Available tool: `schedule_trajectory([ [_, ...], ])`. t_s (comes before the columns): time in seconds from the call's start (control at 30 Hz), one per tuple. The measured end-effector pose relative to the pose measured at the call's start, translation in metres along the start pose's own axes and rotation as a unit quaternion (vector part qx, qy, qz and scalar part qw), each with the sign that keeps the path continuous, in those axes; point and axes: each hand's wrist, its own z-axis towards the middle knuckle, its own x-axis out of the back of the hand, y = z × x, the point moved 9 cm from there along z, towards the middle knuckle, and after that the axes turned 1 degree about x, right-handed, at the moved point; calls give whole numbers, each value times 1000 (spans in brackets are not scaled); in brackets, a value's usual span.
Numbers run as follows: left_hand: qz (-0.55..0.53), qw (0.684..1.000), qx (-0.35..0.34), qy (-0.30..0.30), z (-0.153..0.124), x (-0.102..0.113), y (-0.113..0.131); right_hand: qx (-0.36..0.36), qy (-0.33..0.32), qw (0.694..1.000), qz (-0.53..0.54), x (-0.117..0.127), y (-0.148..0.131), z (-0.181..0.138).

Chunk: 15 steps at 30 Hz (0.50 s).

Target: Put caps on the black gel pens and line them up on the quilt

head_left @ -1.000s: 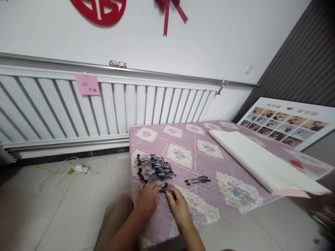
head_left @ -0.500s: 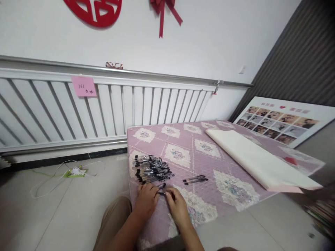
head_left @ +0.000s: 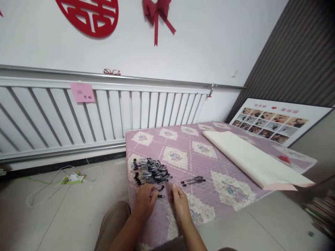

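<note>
My left hand (head_left: 143,201) is closed around a pen, and the pen's dark narrow end (head_left: 161,196) sticks out to the right of the fingers. The black end of another pen (head_left: 159,188) shows just above, beside the fingertips; whether the hand holds it too I cannot tell. A short gap to the right, my right hand (head_left: 180,204) has thumb and fingers pinched together; anything between them is hidden. Beyond my left hand lies a pile of clear pens with black caps (head_left: 151,172). To the right, a small group of similar pens (head_left: 193,181) lies side by side.
The pens lie on a purple floral bedcover (head_left: 175,139). A folded cream sheet (head_left: 240,157) and a photo board (head_left: 272,122) are to the right. Behind stands a white radiator (head_left: 136,108) with glasses (head_left: 112,72) on its pipe. A power strip (head_left: 74,178) lies on the floor.
My right hand has drawn away from the pen end at my left hand, opening a gap. The view has tilted up slightly and shifted right.
</note>
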Motion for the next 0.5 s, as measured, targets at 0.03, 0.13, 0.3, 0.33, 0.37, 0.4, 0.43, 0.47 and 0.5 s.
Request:
schedule_trajectory([
  [0.03, -22, 1000, 13, 16, 3, 4, 1, -12, -1, 1000, 17, -1, -1, 3],
  [0.13, -97, 992, 63, 42, 16, 15, 5, -24, -1, 998, 61, -2, -16, 11],
  [0.3, -189, 972, 119, 67, 45, 38, 26, 30, 5, 996, 84, 8, -74, 20],
  [0.33, -200, 970, 119, 74, 50, 43, 33, 44, 7, 995, 88, 11, -87, 21],
  [0.37, -211, 967, 119, 76, 54, 48, 39, 59, 13, 994, 91, 15, -100, 20],
  [0.4, -219, 965, 118, 85, 57, 53, 46, 76, 14, 993, 90, 18, -112, 20],
  [0.43, -223, 964, 110, 91, 60, 58, 53, 87, 20, 992, 90, 21, -123, 18],
  [0.47, -226, 965, 100, 93, 61, 62, 59, 96, 23, 991, 91, 23, -132, 16],
  [0.5, -227, 965, 96, 95, 62, 64, 64, 104, 22, 990, 94, 25, -139, 14],
])
